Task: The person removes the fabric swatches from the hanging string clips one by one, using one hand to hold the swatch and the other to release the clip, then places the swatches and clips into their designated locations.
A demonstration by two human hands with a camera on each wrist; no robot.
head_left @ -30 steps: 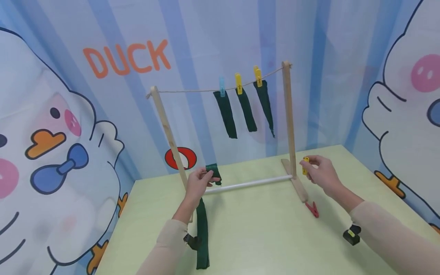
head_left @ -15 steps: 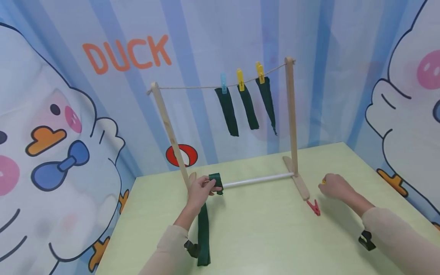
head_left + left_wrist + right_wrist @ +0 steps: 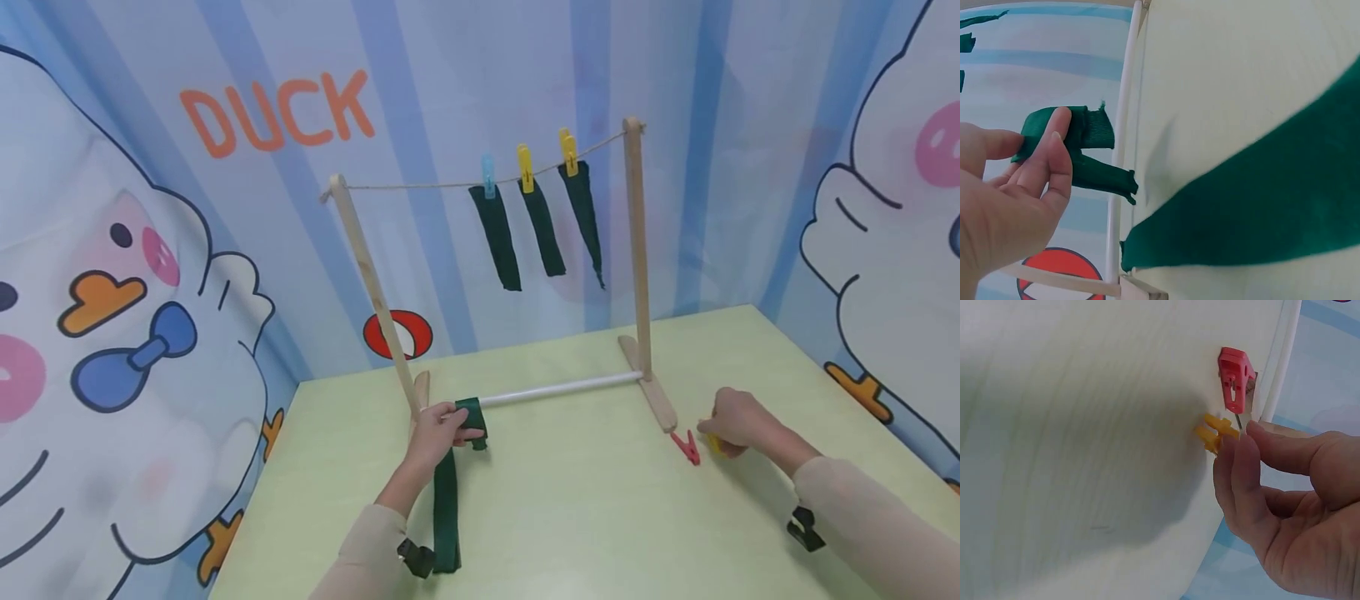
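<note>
In the head view, my left hand (image 3: 433,437) pinches a folded dark green cloth (image 3: 472,412) between thumb and fingers, in front of the rack's left foot. Its loose ends (image 3: 1105,173) hang out past the fingers in the left wrist view. Another green cloth strip (image 3: 446,525) lies on the table below that wrist. On the right, my right hand (image 3: 742,418) pinches a yellow clothespin (image 3: 1221,426) low over the table. Just beside it lies a red clothespin (image 3: 1233,367), near the rack's right foot (image 3: 660,404).
A wooden rack with a left post (image 3: 369,279) and right post (image 3: 637,250) carries a sagging cord (image 3: 420,187). Three green strips hang from it by one blue clothespin (image 3: 489,177) and two yellow ones. A white bar (image 3: 558,389) joins the feet. A printed curtain (image 3: 465,75) stands behind.
My right hand, with the yellow clothespin, has moved right and down, from beside the right post to near the red clothespin. My left hand has come slightly lower, still holding the green cloth.
</note>
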